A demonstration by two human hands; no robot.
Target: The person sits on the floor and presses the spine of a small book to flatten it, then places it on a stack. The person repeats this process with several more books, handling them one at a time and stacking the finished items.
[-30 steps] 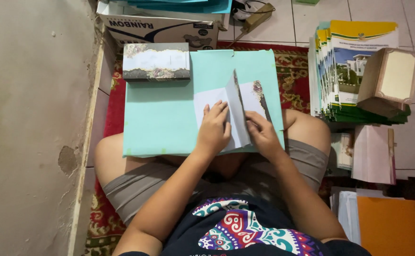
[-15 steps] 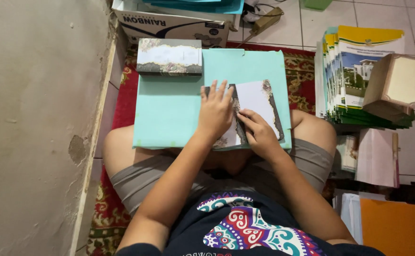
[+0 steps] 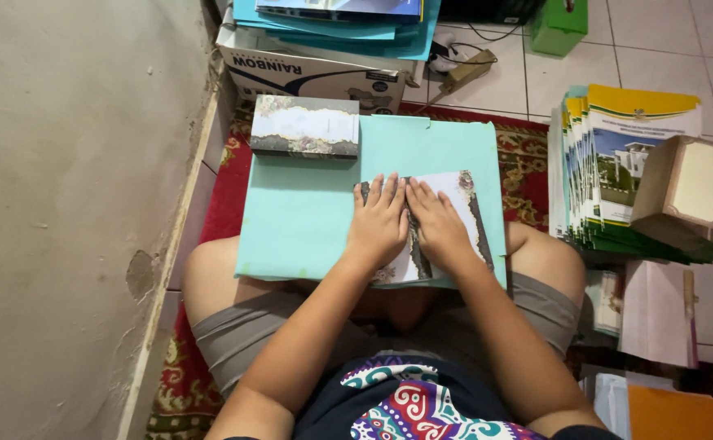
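The folded card (image 3: 446, 224) lies on the teal folder (image 3: 308, 212) across your lap; your left hand (image 3: 379, 224) and right hand (image 3: 436, 228) press flat, fingers spread, grasping nothing, seemingly to flatten it.

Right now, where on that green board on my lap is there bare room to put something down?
The green board is bare on its left half, between the patterned box at the top and your left knee, and along the top right edge. The lower right is crowded: both hands, left and right, press the folded card.
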